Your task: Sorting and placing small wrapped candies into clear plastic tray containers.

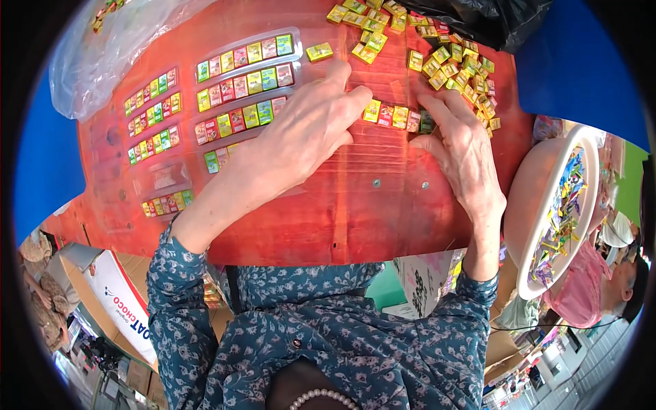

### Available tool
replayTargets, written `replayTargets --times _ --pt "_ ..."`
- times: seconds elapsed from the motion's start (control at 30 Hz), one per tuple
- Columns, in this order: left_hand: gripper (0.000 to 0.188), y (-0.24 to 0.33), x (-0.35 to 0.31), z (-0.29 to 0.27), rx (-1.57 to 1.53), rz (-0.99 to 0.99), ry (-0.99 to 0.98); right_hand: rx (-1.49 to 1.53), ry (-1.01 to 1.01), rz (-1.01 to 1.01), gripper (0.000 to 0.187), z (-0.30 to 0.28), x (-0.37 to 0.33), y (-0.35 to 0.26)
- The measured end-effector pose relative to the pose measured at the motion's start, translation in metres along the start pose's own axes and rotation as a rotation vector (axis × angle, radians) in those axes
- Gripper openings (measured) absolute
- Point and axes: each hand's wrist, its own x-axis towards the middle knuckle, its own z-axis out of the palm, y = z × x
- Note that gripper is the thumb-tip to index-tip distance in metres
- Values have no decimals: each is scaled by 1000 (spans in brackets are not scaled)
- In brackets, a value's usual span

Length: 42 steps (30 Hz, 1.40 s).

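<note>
On the red wooden board (355,212), both hands are lining up a short row of small square wrapped candies (396,115), yellow, red and green, sitting between them. The left hand (301,133) lies palm down, fingers spread loosely with tips touching the row's left end. The right hand (458,147) is curled in, thumb and fingertips nudging the row's right end, not clamped on anything. I'd say keep the pieces square and tight before sliding them toward the clear plastic tray (249,85) nearby. Loose candy pile (451,61) sits just behind.
</note>
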Motion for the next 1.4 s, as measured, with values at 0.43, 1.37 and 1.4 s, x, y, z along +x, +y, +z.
replayTargets --times 0.43,1.37,1.4 --pt "32 -5 6 4 36 45 -55 -93 -17 -120 48 4 6 -1" --pt "17 -17 -3 44 -103 284 354 -194 113 -116 53 7 -4 7" --pt "15 -17 -2 43 22 196 310 -165 92 -96 51 10 0 6"
